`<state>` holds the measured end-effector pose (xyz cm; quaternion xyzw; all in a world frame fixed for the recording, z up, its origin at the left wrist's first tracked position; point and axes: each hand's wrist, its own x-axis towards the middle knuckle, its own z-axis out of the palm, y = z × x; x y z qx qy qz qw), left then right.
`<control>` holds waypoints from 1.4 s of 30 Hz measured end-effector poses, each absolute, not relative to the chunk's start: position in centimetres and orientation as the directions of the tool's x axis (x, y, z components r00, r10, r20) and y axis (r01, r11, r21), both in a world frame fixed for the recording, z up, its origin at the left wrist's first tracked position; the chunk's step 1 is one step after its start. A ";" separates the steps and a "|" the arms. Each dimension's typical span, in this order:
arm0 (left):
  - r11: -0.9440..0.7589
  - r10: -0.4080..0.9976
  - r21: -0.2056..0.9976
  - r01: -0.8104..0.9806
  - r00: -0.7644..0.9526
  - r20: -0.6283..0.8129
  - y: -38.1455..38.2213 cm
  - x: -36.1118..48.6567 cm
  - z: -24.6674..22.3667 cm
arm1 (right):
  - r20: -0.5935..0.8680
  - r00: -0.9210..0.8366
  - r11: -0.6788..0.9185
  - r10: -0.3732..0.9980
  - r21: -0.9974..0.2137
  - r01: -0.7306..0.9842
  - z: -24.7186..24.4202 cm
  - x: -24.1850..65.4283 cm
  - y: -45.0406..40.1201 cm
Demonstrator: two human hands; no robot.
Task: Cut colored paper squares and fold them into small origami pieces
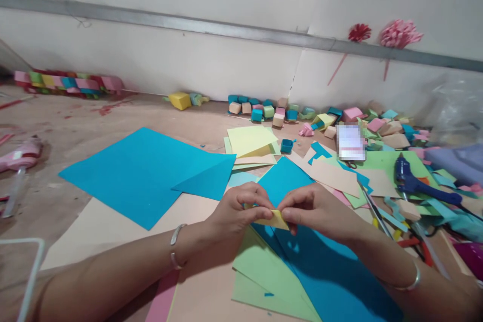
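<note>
A small folded piece of yellow paper (274,219) is pinched between both hands, above the sheets on the table. My left hand (245,206) grips its left end between thumb and fingers and covers part of it. At the other end, my right hand (307,211) pinches the right edge. Blue paper (339,271) and green paper (269,282) lie beneath the hands. A large blue sheet (139,176) rests to the left. Pale yellow sheets (249,141) are stacked just beyond the hands, beside a small blue paper box (287,146).
A blue glue gun (422,183) lies at the right among paper scraps and scissors (377,211). On the left is a pink glue gun (22,156). Folded paper boxes (260,110) line the wall, with a yellow one (179,100) further left. A pixelated rectangle (351,142) stands right of centre.
</note>
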<state>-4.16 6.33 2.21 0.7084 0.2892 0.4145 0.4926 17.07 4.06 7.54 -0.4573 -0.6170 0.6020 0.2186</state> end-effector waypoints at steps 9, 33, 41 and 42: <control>-0.057 0.765 0.995 -0.086 0.637 0.099 6.8 -4.3 2.2 | -0.293 -0.531 -0.205 0.795 -0.954 0.219 7.4 17.1 4.0; -0.477 0.745 0.873 0.105 0.576 0.338 6.2 -4.3 2.3 | 0.128 -0.384 0.346 0.914 -0.739 0.578 7.3 16.3 2.5; -0.458 0.797 0.873 0.169 0.514 0.318 5.8 -4.2 2.7 | 0.102 -0.341 0.290 0.934 -0.776 0.561 7.3 16.3 2.8; -0.462 0.807 0.868 0.183 0.492 0.326 5.7 -4.1 2.7 | 0.102 -0.343 0.290 0.934 -0.778 0.557 7.4 16.3 2.9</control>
